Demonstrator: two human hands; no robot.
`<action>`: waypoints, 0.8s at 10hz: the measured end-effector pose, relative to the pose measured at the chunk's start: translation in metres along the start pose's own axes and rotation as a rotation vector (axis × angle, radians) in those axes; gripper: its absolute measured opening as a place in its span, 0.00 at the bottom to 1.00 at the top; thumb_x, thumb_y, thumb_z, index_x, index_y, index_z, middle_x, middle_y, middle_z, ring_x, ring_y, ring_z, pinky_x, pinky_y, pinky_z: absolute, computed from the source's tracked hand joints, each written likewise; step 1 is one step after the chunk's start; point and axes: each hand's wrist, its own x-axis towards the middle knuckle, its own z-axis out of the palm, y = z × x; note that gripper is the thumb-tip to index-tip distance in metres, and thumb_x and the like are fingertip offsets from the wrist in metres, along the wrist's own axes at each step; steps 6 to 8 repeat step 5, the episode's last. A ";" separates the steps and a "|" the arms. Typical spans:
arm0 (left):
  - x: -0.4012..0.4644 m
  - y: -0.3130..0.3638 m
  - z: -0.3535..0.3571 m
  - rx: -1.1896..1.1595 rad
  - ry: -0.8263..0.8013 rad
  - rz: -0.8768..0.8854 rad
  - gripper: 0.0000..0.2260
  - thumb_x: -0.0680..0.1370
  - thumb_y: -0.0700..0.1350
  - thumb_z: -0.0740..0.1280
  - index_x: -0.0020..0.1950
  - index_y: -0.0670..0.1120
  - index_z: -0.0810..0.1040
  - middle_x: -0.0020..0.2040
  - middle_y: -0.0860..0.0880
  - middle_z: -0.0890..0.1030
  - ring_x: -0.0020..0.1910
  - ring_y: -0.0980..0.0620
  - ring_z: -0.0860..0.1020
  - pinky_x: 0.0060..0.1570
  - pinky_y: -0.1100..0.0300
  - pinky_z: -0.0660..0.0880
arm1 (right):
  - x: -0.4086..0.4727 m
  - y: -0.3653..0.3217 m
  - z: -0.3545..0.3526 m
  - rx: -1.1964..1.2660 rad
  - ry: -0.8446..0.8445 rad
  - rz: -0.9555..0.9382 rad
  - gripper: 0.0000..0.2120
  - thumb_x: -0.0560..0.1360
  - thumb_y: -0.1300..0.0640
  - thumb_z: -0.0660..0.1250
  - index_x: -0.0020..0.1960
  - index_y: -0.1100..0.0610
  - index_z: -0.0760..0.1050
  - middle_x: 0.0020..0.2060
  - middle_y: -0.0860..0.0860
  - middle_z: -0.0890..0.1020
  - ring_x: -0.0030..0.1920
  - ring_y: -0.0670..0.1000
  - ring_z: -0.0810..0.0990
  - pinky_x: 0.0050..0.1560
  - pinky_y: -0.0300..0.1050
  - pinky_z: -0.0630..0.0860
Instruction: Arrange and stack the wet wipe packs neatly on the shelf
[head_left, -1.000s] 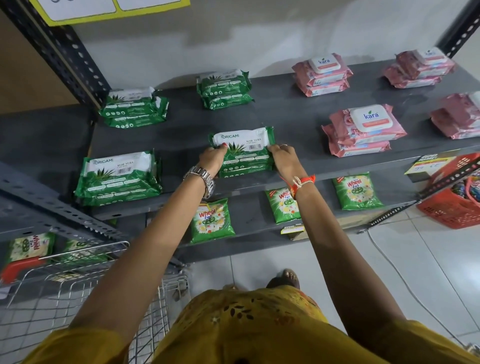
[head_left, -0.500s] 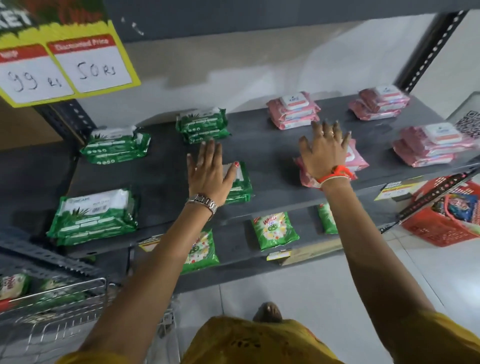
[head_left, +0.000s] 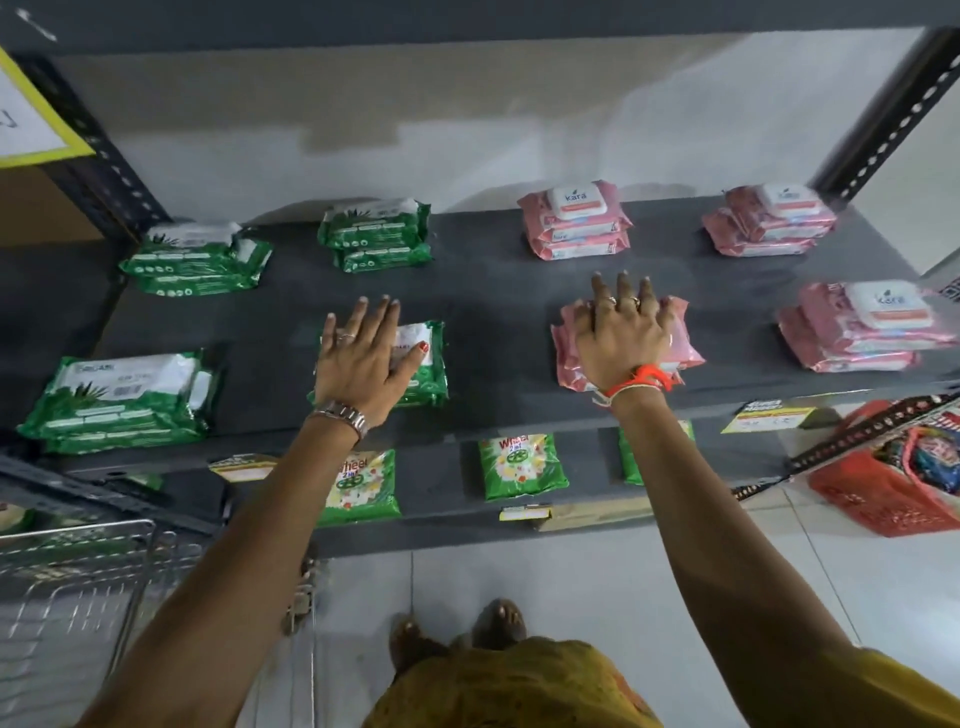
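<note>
On the grey shelf (head_left: 493, 291), green wet wipe packs lie in two-high stacks at the front left (head_left: 124, 395), back left (head_left: 195, 260) and back middle (head_left: 376, 234). My left hand (head_left: 363, 358) lies flat, fingers spread, on a fourth green stack (head_left: 428, 364) at the front middle. Pink wet wipe packs are stacked at the back (head_left: 574, 221), back right (head_left: 769, 221) and front right (head_left: 862, 327). My right hand (head_left: 623, 332) rests flat on another pink stack (head_left: 569, 358), covering most of its top. Neither hand grips anything.
Green detergent packets (head_left: 519, 465) lie on the lower shelf. A red basket (head_left: 893, 488) stands on the floor at the right. A wire cart (head_left: 78, 597) is at the lower left. A yellow-edged price sign (head_left: 26, 114) hangs at the upper left.
Both hands let go of the sides of the front-middle green stack. My right hand moved right onto the pink stack, and my left hand settled flat on the green one.
</note>
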 end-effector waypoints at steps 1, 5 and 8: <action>-0.012 0.001 0.001 0.027 -0.013 0.010 0.33 0.74 0.63 0.42 0.75 0.46 0.50 0.77 0.49 0.53 0.76 0.50 0.48 0.73 0.46 0.42 | -0.012 0.003 -0.001 0.002 -0.049 -0.018 0.28 0.79 0.44 0.46 0.76 0.52 0.59 0.76 0.57 0.63 0.77 0.61 0.57 0.75 0.64 0.50; -0.062 0.073 -0.153 -0.073 0.666 0.203 0.31 0.76 0.58 0.49 0.74 0.46 0.43 0.75 0.48 0.47 0.75 0.49 0.47 0.72 0.48 0.39 | -0.077 -0.011 -0.152 0.276 0.491 -0.158 0.33 0.78 0.42 0.50 0.78 0.58 0.52 0.79 0.58 0.53 0.79 0.58 0.49 0.76 0.62 0.47; -0.062 0.073 -0.153 -0.073 0.666 0.203 0.31 0.76 0.58 0.49 0.74 0.46 0.43 0.75 0.48 0.47 0.75 0.49 0.47 0.72 0.48 0.39 | -0.077 -0.011 -0.152 0.276 0.491 -0.158 0.33 0.78 0.42 0.50 0.78 0.58 0.52 0.79 0.58 0.53 0.79 0.58 0.49 0.76 0.62 0.47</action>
